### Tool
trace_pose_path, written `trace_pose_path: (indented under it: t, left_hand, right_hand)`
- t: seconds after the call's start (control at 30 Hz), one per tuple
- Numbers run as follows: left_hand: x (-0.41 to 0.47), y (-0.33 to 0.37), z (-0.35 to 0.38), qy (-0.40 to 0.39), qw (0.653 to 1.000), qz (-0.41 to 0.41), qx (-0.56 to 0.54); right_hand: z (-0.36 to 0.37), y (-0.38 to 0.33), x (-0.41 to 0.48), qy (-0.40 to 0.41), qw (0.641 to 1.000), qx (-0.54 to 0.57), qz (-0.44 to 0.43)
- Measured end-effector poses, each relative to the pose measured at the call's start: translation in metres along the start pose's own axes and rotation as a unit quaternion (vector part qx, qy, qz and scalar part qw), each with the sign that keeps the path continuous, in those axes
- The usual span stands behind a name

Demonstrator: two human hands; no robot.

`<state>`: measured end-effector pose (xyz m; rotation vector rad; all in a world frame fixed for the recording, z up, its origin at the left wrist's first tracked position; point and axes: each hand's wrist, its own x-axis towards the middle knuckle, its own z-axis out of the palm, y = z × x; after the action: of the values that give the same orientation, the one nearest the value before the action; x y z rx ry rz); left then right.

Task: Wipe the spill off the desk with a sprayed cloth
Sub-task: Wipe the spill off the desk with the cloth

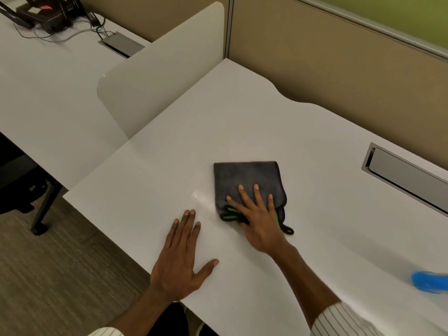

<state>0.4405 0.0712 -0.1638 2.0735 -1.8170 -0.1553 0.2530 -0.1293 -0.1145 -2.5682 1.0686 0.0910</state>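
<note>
Hands are resting flat on a white laminate tabletop (242, 122), one of them pressing a cloth.

The right hand (260, 220) is lying open, fingers spread, on the near edge of a folded dark grey microfibre cloth with green trim and a black hanging loop (247, 178), pinning it to the tabletop near the middle. The left hand (180, 260) is lying open and palm-down on the bare surface just left of the cloth, gripping nothing. A faint wet sheen (200, 197) is showing between the left fingertips and the cloth's left edge. A blurred blue object (430, 282) is sitting at the right edge of the view.
</note>
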Motion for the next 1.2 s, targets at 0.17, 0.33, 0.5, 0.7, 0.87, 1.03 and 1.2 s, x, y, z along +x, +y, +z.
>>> trace_pose_path:
  t: [0.17, 0.33, 0.5, 0.7, 0.87, 1.03, 1.2]
  left_hand:
    - [0.001, 0.001, -0.002, -0.011, 1.000, -0.005, 0.006]
    - [0.001, 0.001, -0.002, -0.017, 1.000, -0.008, 0.012]
    - [0.001, 0.001, -0.002, -0.010, 1.000, -0.005, 0.005]
    - [0.001, -0.001, 0.001, -0.001, 1.000, 0.002, -0.007]
    - [0.002, -0.003, 0.004, -0.004, 1.000, 0.000, 0.001]
    - [0.001, -0.002, 0.004, -0.009, 1.000, -0.003, 0.007]
    - [0.000, -0.002, 0.002, -0.006, 1.000, -0.005, 0.001]
  right_hand:
    - [0.000, 0.027, -0.036, 0.034, 0.997, 0.011, 0.068]
    - [-0.017, 0.046, 0.027, 0.041, 0.985, 0.012, 0.165]
    - [-0.012, 0.016, 0.067, 0.017, 0.994, -0.010, 0.107]
    - [0.012, -0.010, -0.008, 0.010, 1.000, -0.009, 0.006]
    - [0.006, 0.019, -0.033, 0.040, 0.997, 0.014, 0.070]
    - [-0.012, 0.024, 0.046, 0.034, 0.988, 0.000, 0.151]
    - [-0.008, -0.015, 0.088, 0.010, 0.996, -0.014, 0.090]
